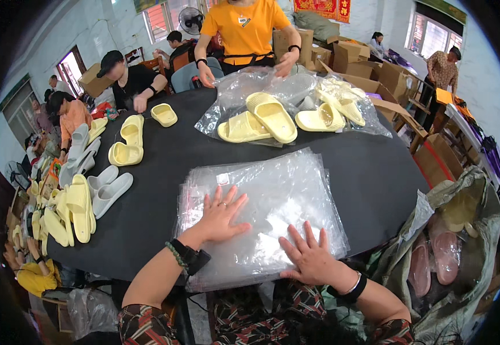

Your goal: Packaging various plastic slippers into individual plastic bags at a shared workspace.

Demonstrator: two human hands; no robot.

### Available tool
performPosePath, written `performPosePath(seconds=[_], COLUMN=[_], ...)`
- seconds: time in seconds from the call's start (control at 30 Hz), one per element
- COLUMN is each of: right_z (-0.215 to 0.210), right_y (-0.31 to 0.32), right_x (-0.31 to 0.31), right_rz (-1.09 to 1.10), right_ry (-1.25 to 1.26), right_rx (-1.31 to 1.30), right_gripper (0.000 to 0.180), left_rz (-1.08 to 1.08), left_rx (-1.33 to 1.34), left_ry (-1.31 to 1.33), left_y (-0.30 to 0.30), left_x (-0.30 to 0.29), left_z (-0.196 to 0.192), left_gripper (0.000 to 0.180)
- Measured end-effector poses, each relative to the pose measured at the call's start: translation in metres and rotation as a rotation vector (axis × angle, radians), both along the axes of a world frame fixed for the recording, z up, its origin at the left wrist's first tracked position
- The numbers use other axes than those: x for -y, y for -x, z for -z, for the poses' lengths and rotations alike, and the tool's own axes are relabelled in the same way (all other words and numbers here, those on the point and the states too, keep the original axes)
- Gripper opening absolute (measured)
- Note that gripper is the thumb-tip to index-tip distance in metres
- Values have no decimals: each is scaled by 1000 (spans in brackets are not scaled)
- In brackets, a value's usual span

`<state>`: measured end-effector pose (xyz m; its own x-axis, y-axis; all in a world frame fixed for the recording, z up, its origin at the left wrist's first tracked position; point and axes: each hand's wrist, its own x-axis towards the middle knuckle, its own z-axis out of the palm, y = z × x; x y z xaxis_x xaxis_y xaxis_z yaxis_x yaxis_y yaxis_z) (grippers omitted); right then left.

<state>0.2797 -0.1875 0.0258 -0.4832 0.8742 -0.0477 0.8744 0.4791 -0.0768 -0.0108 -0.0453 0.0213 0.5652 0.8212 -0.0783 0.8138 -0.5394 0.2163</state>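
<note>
A stack of clear plastic bags (pixel 273 178) lies flat at the near edge of the dark table. My left hand (pixel 220 217) rests on its left part, fingers spread, a ring on one finger. On the right part of the stack lies my right hand (pixel 313 259), palm down with the fingers apart. Neither hand grips anything. Beyond the stack, pale yellow slippers (pixel 271 118) sit on more clear plastic bags (pixel 209 118). Across the table a person in an orange shirt (pixel 244 29) has both hands at those bags.
Yellow slippers (pixel 78 207) and grey slippers (pixel 112 192) cover the dark table's (pixel 146 213) left side. Single yellow slippers (pixel 163 115) lie farther back, near a person in black (pixel 132 83). At right stands an open sack (pixel 399 270) holding pink slippers (pixel 444 250). Cardboard boxes (pixel 350 54) are piled behind.
</note>
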Motion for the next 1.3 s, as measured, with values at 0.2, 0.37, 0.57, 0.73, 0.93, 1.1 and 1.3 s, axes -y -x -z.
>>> performPosePath(seconds=[0.2, 0.37, 0.57, 0.73, 0.93, 1.1, 1.3], right_z=[-41, -66, -11, -7, -78, -108, -85], right_y=[-20, -20, -37, -41, -94, -207, -261], right_x=[-28, -64, -79, -90, -10, 93, 175], right_rz=[15, -45, 117, 34, 102, 783, 1363], right_ry=[437, -38, 121, 107, -409, -1000, -583], right_rx=[-407, -291, 3, -74, -647, -368, 262], right_gripper=[81, 86, 91, 92, 39, 21, 65], left_rz=[26, 18, -24, 25, -102, -99, -34], left_rx=[8, 64, 64, 100, -51, -74, 152], left_ry=[-306, -289, -157, -330, -146, -195, -338], left_y=[0, -9, -12, 3, -8, -7, -5], left_x=[14, 74, 95, 85, 90, 94, 104], left_z=[-40, -65, -6, 36, 21, 12, -18], left_gripper=[81, 82, 85, 87, 97, 97, 56])
